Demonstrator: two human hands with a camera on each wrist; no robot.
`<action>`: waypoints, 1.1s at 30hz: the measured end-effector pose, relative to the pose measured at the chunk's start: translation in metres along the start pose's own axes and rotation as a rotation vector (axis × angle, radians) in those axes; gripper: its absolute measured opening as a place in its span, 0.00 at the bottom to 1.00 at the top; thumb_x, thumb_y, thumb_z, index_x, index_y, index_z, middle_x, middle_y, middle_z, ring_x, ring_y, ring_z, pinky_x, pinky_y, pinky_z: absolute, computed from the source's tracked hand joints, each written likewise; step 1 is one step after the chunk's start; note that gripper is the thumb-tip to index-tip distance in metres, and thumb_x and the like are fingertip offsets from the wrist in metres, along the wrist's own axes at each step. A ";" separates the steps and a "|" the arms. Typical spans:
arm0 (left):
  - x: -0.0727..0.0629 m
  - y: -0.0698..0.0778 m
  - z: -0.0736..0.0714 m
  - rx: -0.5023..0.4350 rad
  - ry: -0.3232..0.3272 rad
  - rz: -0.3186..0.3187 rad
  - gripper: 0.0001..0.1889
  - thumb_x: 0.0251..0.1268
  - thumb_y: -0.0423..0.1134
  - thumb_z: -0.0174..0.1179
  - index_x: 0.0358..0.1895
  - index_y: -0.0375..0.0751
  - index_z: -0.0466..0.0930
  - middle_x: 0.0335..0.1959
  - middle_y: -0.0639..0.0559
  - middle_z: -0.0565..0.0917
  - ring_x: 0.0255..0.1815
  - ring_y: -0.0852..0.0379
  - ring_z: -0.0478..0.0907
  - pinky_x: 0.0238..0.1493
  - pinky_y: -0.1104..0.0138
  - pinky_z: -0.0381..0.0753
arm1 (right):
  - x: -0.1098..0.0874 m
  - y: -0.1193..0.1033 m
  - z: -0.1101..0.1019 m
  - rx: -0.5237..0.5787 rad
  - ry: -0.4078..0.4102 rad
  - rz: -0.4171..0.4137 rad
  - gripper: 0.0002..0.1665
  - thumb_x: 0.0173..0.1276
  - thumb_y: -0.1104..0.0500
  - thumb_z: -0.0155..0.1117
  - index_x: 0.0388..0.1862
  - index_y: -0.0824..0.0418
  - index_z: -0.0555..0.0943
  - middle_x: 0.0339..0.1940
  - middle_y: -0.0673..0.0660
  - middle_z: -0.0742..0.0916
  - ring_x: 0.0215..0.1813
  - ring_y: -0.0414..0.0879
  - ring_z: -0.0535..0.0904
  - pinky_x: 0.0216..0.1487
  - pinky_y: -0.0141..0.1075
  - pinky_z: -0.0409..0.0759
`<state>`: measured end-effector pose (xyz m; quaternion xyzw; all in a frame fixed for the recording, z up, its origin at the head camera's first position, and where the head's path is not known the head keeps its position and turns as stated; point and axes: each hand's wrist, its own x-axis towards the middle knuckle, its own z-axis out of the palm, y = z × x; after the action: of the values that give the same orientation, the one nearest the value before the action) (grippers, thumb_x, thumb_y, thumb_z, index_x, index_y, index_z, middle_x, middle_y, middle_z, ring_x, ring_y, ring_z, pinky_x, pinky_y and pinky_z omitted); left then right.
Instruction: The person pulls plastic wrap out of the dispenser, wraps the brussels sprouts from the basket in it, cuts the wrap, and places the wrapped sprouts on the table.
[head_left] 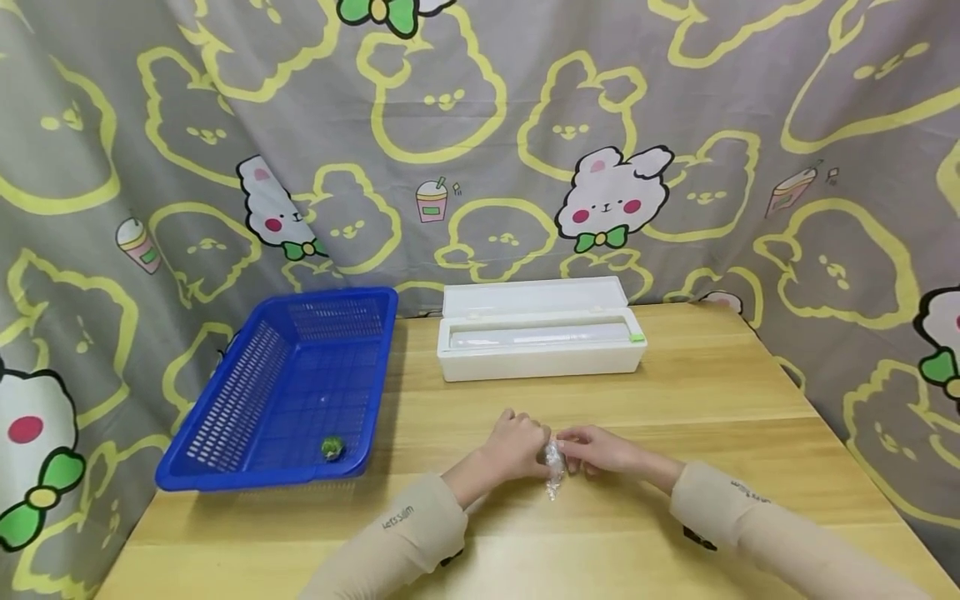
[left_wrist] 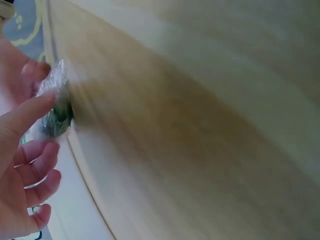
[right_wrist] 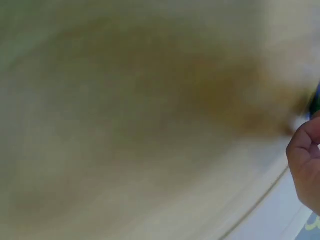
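Note:
Between the two hands, over the wooden table (head_left: 517,558), is a small green rounded item in crinkled clear plastic film (head_left: 553,471). My left hand (head_left: 517,450) holds it between thumb and curled fingers. In the left wrist view the dark green item (left_wrist: 61,112) shows through the film, the left thumb lying across it. From the other side my right hand (head_left: 603,450) pinches the wrapping with its fingertips. At the right wrist view's edge, part of that hand (right_wrist: 307,170) appears with curled fingers, a sliver of green beside it.
A blue plastic basket (head_left: 258,477) stands at the left, with one small green film-wrapped item (head_left: 332,447) inside. At the back is a long white box (head_left: 540,365), lid raised, holding a roll of film (head_left: 536,336); a green tab sits at its right end. A patterned curtain (head_left: 495,125) hangs behind.

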<state>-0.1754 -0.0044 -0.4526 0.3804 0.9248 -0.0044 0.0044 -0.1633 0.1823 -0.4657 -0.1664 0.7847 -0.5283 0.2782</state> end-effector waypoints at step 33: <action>-0.002 -0.023 -0.002 -1.113 0.000 -0.161 0.35 0.58 0.44 0.61 0.66 0.38 0.58 0.36 0.45 0.83 0.31 0.59 0.79 0.33 0.69 0.77 | -0.007 -0.014 0.014 -0.694 0.368 -0.549 0.20 0.59 0.63 0.63 0.51 0.58 0.72 0.38 0.50 0.73 0.28 0.33 0.67 0.26 0.25 0.71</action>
<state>-0.1905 -0.0220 -0.4509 0.2490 0.8137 0.4840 0.2041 -0.1496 0.1708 -0.4554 -0.3543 0.8779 -0.3100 -0.0872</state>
